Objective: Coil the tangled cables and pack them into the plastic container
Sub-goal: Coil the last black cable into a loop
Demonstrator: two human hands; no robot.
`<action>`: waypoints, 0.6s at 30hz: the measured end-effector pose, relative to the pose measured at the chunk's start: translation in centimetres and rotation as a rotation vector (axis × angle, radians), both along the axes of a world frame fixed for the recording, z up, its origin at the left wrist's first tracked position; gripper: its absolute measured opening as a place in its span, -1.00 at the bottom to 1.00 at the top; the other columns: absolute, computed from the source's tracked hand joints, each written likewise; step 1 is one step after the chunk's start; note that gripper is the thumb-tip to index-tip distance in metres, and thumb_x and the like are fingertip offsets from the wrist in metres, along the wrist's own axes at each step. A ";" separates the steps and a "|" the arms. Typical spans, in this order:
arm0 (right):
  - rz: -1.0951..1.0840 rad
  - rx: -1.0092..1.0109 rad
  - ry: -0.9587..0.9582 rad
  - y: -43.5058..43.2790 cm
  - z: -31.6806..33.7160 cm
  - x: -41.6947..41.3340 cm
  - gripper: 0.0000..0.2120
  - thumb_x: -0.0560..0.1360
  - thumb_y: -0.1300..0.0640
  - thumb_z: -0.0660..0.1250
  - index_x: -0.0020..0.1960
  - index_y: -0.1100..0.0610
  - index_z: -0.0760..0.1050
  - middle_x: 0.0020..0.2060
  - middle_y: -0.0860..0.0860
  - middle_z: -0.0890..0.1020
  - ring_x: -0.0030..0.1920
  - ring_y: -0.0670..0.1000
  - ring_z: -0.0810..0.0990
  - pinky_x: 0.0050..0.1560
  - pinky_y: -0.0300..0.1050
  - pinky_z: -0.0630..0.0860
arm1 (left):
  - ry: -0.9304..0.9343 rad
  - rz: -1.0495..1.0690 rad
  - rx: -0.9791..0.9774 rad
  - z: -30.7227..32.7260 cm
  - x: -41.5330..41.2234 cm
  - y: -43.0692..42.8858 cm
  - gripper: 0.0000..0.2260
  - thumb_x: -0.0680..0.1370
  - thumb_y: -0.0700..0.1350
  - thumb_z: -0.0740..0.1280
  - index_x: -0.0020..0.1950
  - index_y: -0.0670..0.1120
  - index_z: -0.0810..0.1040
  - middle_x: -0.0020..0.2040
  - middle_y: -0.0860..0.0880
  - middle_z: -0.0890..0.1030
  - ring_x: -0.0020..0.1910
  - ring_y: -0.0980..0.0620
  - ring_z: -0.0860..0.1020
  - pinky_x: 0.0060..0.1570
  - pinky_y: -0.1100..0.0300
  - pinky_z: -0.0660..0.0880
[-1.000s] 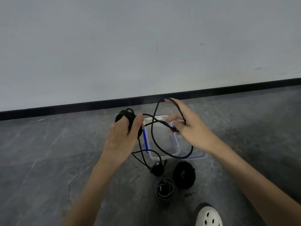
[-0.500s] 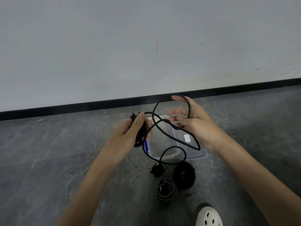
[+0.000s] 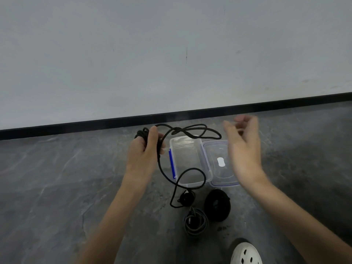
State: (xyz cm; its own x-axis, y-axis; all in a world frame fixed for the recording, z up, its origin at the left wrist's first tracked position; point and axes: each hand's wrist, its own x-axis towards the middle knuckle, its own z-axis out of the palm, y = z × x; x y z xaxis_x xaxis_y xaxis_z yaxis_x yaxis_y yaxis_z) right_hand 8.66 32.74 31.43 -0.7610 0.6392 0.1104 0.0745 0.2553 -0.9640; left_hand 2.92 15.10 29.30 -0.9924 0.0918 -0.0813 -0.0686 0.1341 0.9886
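Grey stone-look floor [image 3: 57, 187] under a pale wall, and we're mid-coil. On the left, the left hand [image 3: 142, 155] has its grip clamped on the wound part of the black cable [image 3: 141, 133], thumb over the bundle. Loose loops trail off it, one arching over the open plastic container [image 3: 188, 159], another dropping in front of the container to the floor, where the tail ends in a small dark lump [image 3: 187, 197]; plug or knot, can't tell. The container's lid [image 3: 219, 174] lies flat just beside it. Further right, the right hand [image 3: 244, 149] is blurred, fingers apart, holding nothing, clear of the cable.

To do this well, I'd say: pick up the slack close to the bundle, lay each turn the same size, and shake out that crossing up top before it tightens.

The count: two hands, one container, one lid, three cables. One is in hand; a grey coil [image 3: 204, 223] and a black coil [image 3: 222, 208] lie done on the floor just in front of the container. Nothing is packed yet. One white shoe [image 3: 245, 252] sits at the bottom edge.
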 end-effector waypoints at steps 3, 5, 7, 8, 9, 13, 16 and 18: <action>0.234 0.283 0.131 -2.8 0.1 1.0 -0.92 0.52 0.18 0.30 -0.14 0.12 0.44 -0.42 -0.06 0.51 -0.43 -0.10 0.42 -0.44 -0.28 0.35 | 0.023 0.029 -0.081 -0.3 0.2 0.3 -0.64 0.65 0.05 0.16 -0.25 -0.05 0.58 -0.44 0.09 0.59 -0.42 0.25 0.52 -0.33 0.36 0.45; 0.346 0.313 0.052 -4.3 -0.3 1.1 -0.89 0.53 0.12 0.31 -0.16 0.11 0.51 -0.46 -0.07 0.53 -0.46 -0.09 0.47 -0.45 -0.27 0.39 | 0.081 -0.023 -0.201 -0.4 0.6 0.5 -0.62 0.63 0.07 0.15 -0.27 -0.04 0.57 -0.40 0.03 0.59 -0.39 0.17 0.55 -0.29 0.23 0.47; 0.351 0.424 0.023 -4.9 -0.7 0.9 -0.92 0.54 0.11 0.32 -0.07 0.11 0.54 -0.38 -0.12 0.55 -0.36 -0.11 0.50 -0.33 -0.31 0.44 | 0.174 -0.107 -0.313 -0.3 1.2 0.8 -0.64 0.63 0.06 0.15 -0.31 -0.01 0.52 -0.41 0.06 0.55 -0.40 0.18 0.54 -0.33 0.29 0.42; 0.322 0.501 0.026 -4.7 -0.8 0.8 -0.92 0.54 0.13 0.33 -0.02 0.13 0.54 -0.30 -0.14 0.55 -0.30 -0.14 0.49 -0.25 -0.36 0.44 | 0.219 -0.138 -0.355 -0.2 1.5 1.0 -0.66 0.63 0.05 0.15 -0.31 0.03 0.49 -0.42 0.10 0.54 -0.38 0.24 0.54 -0.35 0.38 0.39; 0.303 0.556 0.012 -4.5 -0.9 0.5 -0.91 0.54 0.15 0.34 0.02 0.14 0.54 -0.22 -0.13 0.53 -0.23 -0.16 0.46 -0.18 -0.41 0.40 | 0.258 -0.160 -0.387 -0.1 1.7 1.1 -0.68 0.64 0.04 0.15 -0.31 0.07 0.45 -0.45 0.14 0.53 -0.36 0.32 0.53 -0.35 0.45 0.38; 0.329 0.492 -0.152 -3.5 -1.7 -0.1 -0.84 0.54 0.13 0.35 0.10 0.12 0.56 -0.11 -0.03 0.58 -0.09 -0.04 0.53 -0.07 -0.27 0.47 | 0.332 -0.235 -0.419 0.2 2.2 1.4 -0.70 0.64 0.02 0.16 -0.31 0.11 0.36 -0.38 0.49 0.49 -0.35 0.48 0.49 -0.32 0.56 0.34; 0.341 0.439 -0.166 -3.3 -1.4 -0.4 -0.85 0.52 0.15 0.38 0.07 0.14 0.62 -0.21 0.01 0.64 -0.15 -0.01 0.59 -0.05 -0.12 0.53 | 0.313 -0.238 -0.408 0.0 2.1 1.4 -0.69 0.65 0.04 0.15 -0.31 0.09 0.38 -0.44 0.46 0.48 -0.41 0.44 0.48 -0.37 0.52 0.33; 0.349 0.427 -0.174 -2.7 -1.2 -0.5 -0.87 0.50 0.17 0.41 0.04 0.14 0.62 -0.28 -0.01 0.64 -0.22 -0.03 0.61 -0.10 -0.20 0.53 | 0.308 -0.237 -0.408 -0.1 2.1 1.3 -0.67 0.64 0.08 0.13 -0.30 0.07 0.44 -0.48 0.26 0.53 -0.42 0.34 0.49 -0.40 0.44 0.34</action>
